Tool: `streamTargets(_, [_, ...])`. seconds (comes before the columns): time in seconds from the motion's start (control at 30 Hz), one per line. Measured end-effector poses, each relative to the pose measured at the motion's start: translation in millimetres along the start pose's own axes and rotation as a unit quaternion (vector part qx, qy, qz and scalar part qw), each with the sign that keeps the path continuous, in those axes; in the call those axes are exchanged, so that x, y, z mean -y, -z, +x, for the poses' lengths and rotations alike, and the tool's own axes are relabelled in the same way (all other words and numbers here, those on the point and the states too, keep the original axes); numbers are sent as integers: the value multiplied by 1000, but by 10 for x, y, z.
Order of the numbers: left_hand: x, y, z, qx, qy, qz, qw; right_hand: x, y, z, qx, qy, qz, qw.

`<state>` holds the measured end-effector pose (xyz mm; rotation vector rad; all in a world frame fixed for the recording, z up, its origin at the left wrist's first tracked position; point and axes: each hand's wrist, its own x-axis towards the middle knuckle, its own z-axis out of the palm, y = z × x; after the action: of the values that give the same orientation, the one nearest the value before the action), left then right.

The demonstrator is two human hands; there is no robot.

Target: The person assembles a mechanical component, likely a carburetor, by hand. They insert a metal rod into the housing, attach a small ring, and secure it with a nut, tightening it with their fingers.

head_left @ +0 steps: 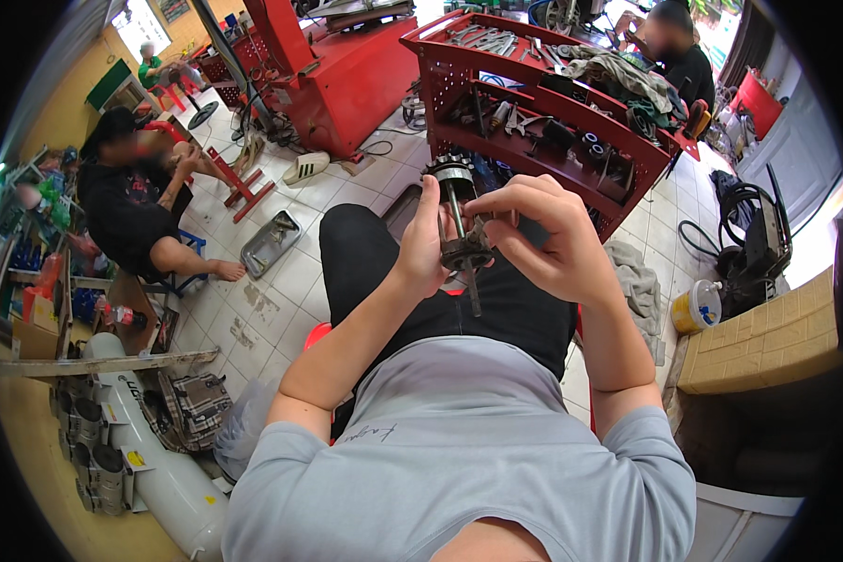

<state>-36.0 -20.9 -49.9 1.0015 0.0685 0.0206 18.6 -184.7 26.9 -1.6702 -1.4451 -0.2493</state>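
Note:
Above my lap I hold a gear shaft (pixel 455 211), a greasy metal rod with a toothed wheel at its far end and a dark round flange nearer me. My left hand (pixel 421 242) wraps the assembly from the left, its thumb along the side and its fingers partly hidden behind. From the right, my right hand (pixel 554 234) has its bent index finger and thumb at the shaft beside the flange, closed around a small brownish part there. The rod's near end sticks out below the flange, pointing toward my body.
Ahead stands a red tool cart (pixel 534 103) with wrenches, rags and loose parts. A metal tray (pixel 272 242) lies on the tiled floor, left of my knee. One person (pixel 126 201) sits at the left, another (pixel 681 61) behind the cart. A white bucket (pixel 696 307) is at the right.

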Motion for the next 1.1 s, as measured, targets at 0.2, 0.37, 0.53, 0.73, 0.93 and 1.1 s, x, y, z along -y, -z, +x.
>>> streamTargets(0.2, [16, 29, -7, 23, -28, -16, 999, 64, -10, 31, -18, -20, 18, 999])
streamTargets(0.37, [-8, -28, -19, 1, -13, -7, 1000, 0, -22, -11, -19, 2, -8, 1000])
streamTargets(0.53, [17, 15, -2, 6, -17, -12, 1000, 62, -13, 31, -19, 4, 26, 999])
streamTargets(0.73, [-3, -11, -20, 6, -21, -11, 1000, 17, 0, 5, -3, -6, -8, 1000])
streamTargets(0.93, [-31, -63, -34, 12, -22, -8, 1000, 49, 8, 22, 2, 18, 6, 1000])
streamTargets(1.1, [44, 26, 17, 4, -33, 4, 999, 35, -13, 4, -20, 1, -19, 1000])
